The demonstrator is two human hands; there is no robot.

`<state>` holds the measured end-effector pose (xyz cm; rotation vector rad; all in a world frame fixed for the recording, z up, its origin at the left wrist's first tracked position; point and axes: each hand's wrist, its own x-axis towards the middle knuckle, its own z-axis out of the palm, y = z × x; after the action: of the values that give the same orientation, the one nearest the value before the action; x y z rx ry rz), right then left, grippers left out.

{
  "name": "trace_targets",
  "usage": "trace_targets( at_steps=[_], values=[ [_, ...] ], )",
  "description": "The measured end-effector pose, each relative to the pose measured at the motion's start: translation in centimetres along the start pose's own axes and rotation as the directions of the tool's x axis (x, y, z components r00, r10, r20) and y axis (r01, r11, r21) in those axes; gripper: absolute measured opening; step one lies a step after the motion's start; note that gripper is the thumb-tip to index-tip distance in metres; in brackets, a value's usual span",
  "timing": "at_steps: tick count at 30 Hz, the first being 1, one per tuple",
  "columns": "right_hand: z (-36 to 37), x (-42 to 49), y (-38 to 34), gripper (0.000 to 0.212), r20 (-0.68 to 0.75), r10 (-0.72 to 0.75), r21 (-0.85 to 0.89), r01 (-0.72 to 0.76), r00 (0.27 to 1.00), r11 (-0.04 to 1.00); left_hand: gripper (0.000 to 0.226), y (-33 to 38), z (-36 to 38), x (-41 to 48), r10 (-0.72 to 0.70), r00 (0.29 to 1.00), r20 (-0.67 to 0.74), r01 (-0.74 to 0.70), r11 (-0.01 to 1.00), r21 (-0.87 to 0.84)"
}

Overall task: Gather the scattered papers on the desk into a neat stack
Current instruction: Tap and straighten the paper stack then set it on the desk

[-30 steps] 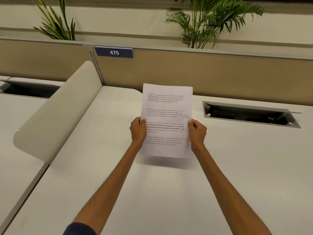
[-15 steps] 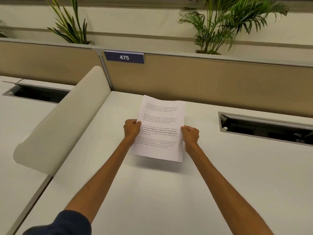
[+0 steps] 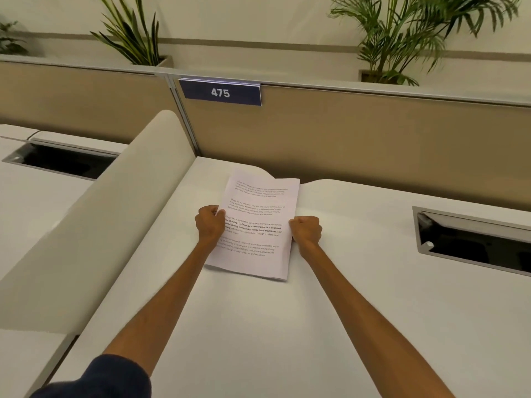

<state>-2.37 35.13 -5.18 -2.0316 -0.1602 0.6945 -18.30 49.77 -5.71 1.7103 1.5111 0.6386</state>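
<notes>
**Squaring the gathered sheets**

Left hand (image 3: 210,225) and right hand (image 3: 306,231) are each keeping a grip clamped on the white printed paper stack (image 3: 255,225), lying on the white bench (image 3: 258,326). Next: releasing it squared.

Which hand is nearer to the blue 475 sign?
Left. The left hand grips the papers almost straight below the 475 sign; the right hand is farther right.

A tan fabric partition (image 3: 359,139) runs along the far edge of the white desk (image 3: 258,326), bearing a dark blue "475" sign (image 3: 220,92). Green potted palms (image 3: 402,38) stand behind it against a cream wall (image 3: 258,18).
</notes>
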Motion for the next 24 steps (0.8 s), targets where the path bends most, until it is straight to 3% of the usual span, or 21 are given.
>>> trace_targets(
  at_steps=[3, 7, 13, 18, 24],
  values=[
    [0.8, 0.7, 0.0, 0.038, -0.027, -0.024, -0.066, 0.022, 0.999, 0.998, 0.021, -0.9, 0.6, 1.0, 0.017, 1.000, -0.015, -0.017, 1.000, 0.022],
    [1.5, 0.9, -0.1, 0.011, -0.061, -0.071, -0.116, 0.063, 0.996, 0.991, 0.022, -1.3, 0.9, 1.4, 0.038, 0.999, -0.021, -0.036, 0.997, 0.070],
    [1.6, 0.1, 0.0, 0.013, -0.096, -0.141, -0.176, 0.123, 0.985, 0.977, 0.038, -1.2, 1.1, 1.1, 0.054, 0.998, -0.016, -0.052, 0.991, 0.123],
    [1.9, 0.2, 0.5, 0.018, -0.101, -0.191, -0.227, 0.164, 0.976, 0.960, 0.049, -0.9, 1.4, 1.1, 0.077, 0.997, 0.027, -0.082, 0.954, 0.288],
    [2.1, 0.6, 0.8, 0.019, -0.102, -0.205, -0.229, 0.177, 0.974, 0.957, 0.045, -0.8, 1.7, 0.4, 0.135, 0.990, 0.041, -0.141, 0.925, 0.353]
  ],
)
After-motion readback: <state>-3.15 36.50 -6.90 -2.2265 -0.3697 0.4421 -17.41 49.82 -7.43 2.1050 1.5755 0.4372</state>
